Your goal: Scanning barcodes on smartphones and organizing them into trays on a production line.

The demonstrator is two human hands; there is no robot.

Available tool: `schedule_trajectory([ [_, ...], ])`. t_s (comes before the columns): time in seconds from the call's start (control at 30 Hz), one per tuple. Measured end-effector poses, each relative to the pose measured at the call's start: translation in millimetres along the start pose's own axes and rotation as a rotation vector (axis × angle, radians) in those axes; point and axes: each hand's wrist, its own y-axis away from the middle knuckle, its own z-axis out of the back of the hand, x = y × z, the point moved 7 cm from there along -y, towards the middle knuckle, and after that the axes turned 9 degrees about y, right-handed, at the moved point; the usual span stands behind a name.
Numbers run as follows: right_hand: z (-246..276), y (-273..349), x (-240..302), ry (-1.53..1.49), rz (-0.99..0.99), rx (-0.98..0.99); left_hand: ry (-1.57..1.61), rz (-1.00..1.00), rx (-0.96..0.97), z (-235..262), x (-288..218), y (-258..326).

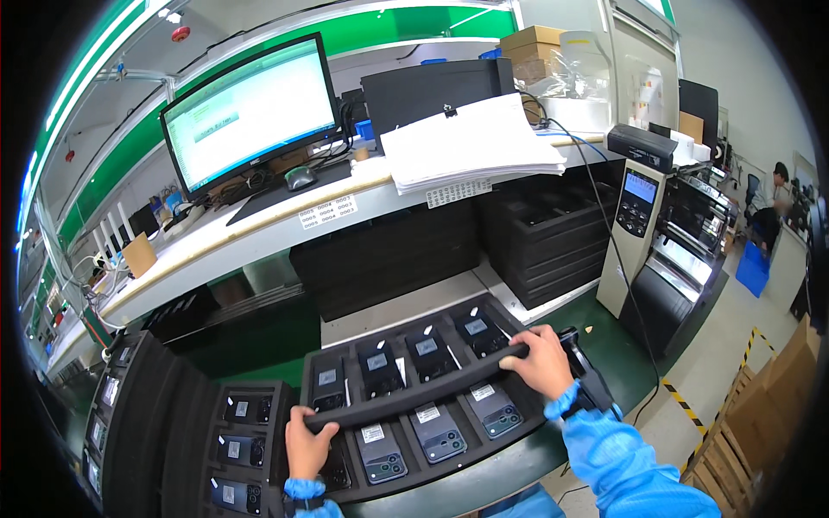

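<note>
Under foam strip [414,393]: phones [436,432] partly hidden.

Bare green bench [259,341] behind phone tray [423,388] — open passage, label printer [643,233] blocking right, foam stack [155,414] crowding left

Foam strip [414,393]: we see plain black, spanning between left grip [308,445] and right grip [542,361].
Tray [518,430] under both grips: black foam.
Phones [436,432] below the strip: dark green backs, white labels.
Sleeves [622,457] behind the grips: bright blue.
Desk [604,324] right of the right grip: green top.
Paper stack [466,142] far above the grips: white.
Monitor [250,112]: black frame, pale green-white screen.
</note>
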Motion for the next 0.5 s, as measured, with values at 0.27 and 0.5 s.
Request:
schedule_trajectory([
  [0.27, -72, -76, -42, 0.078, -0.129, -0.043, -0.352, -0.03, -0.04, -94, 7, -75],
  [0.5, 27, -3, -22, 0.334, -0.01, -0.38, -0.262, -0.118, -0.152, -83, 9, -63],
])
